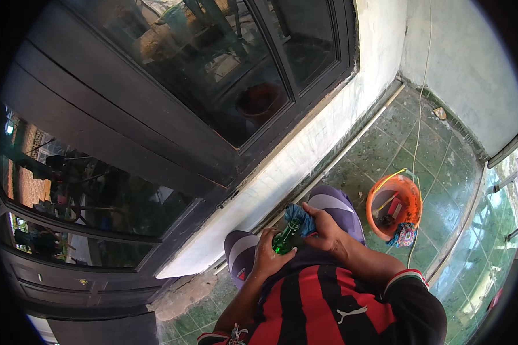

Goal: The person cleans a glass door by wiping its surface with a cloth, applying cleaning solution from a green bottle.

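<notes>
A green glass bottle (286, 236) is gripped around its body by my left hand (271, 255), its neck tilted up and to the right. In my right hand (326, 229) is a bunched blue cloth (301, 217), held right beside the bottle's mouth. Whether the cloth touches the glass I cannot tell. Both hands are in front of my lap, between my knees. The lower part of the bottle is hidden by my left fingers and palm.
To my right on the green tiled floor (393, 133) stands an orange bucket (373, 215) with tools inside and a patterned cloth (403, 235) over its rim. A dark-framed glass window (198, 77) fills the left. A pale pipe (362, 129) runs along the wall's foot; a cord (422, 99) crosses the floor.
</notes>
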### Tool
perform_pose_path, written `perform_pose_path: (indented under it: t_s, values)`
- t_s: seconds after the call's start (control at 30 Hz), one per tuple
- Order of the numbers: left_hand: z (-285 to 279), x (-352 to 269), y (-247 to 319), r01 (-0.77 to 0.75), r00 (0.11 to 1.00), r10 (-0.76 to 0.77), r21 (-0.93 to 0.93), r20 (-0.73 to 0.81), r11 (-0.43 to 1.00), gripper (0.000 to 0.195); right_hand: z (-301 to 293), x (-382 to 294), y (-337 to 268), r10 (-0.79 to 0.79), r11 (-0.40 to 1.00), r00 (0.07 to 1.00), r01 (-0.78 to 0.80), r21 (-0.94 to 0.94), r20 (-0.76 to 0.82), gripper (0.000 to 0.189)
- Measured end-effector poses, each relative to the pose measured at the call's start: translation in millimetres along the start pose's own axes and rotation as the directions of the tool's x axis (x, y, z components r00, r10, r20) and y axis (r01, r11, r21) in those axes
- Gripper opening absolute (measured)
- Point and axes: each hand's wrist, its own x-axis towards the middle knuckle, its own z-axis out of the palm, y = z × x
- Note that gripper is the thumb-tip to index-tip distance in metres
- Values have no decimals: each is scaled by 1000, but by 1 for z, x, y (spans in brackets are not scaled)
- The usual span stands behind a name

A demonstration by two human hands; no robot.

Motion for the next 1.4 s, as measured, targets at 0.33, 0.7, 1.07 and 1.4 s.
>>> perform_pose_path:
  t_s: [0.33,0.7,1.07,1.4]
  values:
    - [-1,-12,-43,-148,980,120,-178,-157,973,69,32,20,-52,-288,958,953,287,29,92,38]
    - [3,-51,-139,98,962,-178,-344,-209,934,64,161,25,-219,-969,-66,49,895,-441,243,37]
    - [-8,-18,-95,125,894,-239,-301,-378,945,54,241,163,-309,-910,-315,-412,623,-716,42,36]
    - [-53,29,-10,325,896,-306,7,-321,946,48,567,3,-391,-261,-950,-837,135,-280,481,25]
